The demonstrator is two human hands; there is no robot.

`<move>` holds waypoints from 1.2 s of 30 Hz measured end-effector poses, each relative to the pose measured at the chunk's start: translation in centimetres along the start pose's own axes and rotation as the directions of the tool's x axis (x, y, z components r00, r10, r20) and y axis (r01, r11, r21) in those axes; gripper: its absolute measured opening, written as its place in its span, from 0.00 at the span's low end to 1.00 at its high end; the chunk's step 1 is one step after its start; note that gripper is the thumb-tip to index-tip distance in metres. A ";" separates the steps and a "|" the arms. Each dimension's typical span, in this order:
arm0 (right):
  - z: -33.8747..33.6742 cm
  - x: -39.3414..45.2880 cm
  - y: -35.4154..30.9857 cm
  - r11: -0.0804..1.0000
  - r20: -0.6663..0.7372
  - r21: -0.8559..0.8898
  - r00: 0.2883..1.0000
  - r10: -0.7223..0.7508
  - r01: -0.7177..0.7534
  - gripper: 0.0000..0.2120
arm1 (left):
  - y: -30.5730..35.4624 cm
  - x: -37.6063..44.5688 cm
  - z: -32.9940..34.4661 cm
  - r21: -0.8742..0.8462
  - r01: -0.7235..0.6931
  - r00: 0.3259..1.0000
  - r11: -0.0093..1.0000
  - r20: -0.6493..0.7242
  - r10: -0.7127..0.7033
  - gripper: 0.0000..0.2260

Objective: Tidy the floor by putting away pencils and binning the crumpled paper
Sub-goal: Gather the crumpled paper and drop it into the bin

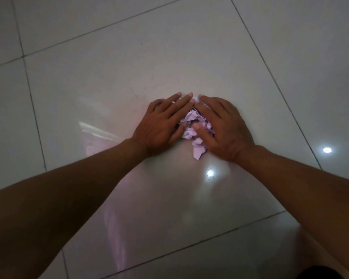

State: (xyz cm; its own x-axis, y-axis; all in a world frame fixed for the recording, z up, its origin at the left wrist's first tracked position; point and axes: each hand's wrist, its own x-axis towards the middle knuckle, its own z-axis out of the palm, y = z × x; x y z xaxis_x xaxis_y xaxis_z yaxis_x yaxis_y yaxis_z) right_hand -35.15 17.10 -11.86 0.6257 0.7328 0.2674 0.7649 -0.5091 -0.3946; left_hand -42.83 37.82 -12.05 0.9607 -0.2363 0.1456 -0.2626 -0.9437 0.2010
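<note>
Both hands cupped around a wad of lilac paper on the tiled floor.

From where I stand, the left hand [162, 122] comes in from seven o'clock, palm down, fingers straight and fanned toward one o'clock, its thumb tucked against the crumpled paper [193, 130]; it presses the wad's left flank without closing on it. The paper sits on the floor [109, 77] between the two hands, a loose tail poking out at six o'clock. It looks feather-light, soft and springy, likely to skid on the glossy tile and shed scraps, so I'd scoop from both flanks and squeeze inward. The right hand [224, 127] reaches from five o'clock, fingers flat toward eleven o'clock, thumb resting on top of the wad, likewise pressing, not clenched. No pencils or bin in sight.
</note>
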 end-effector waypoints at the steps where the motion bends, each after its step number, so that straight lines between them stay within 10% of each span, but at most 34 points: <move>1: -0.2 -0.3 -0.2 1.000 0.032 0.011 0.999 0.000 0.000 0.32 | 0.0 0.0 0.1 -0.005 0.007 1.000 1.000 0.002 -0.007 0.24; 5: -0.5 -1.5 -0.7 0.997 0.131 -0.052 0.990 -0.051 0.059 0.48 | 0.2 0.2 0.1 -0.009 0.013 1.000 1.000 -0.019 -0.013 0.21; 16: -0.2 -0.7 -1.2 0.951 0.130 -0.309 0.991 0.027 0.015 0.29 | 0.7 0.3 -0.2 0.095 0.022 0.998 0.995 0.063 -0.028 0.27; 30: -0.1 0.7 -1.3 0.973 0.059 -0.197 0.990 0.131 -0.117 0.16 | 0.6 0.2 0.1 0.073 0.145 0.988 0.987 -0.072 -0.140 0.14; 36: -0.4 0.8 -1.6 0.977 0.070 -0.145 0.983 0.170 -0.158 0.18 | 0.4 -0.1 0.0 0.005 0.181 0.977 0.984 -0.113 -0.179 0.24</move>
State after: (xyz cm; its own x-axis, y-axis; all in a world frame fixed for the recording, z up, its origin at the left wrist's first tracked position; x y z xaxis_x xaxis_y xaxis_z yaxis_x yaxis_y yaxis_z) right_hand -35.80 18.34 -10.62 0.7341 0.6656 0.1343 0.6702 -0.6787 -0.3004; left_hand -43.03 37.49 -12.02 0.9757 -0.0356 0.2161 -0.0841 -0.9720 0.2195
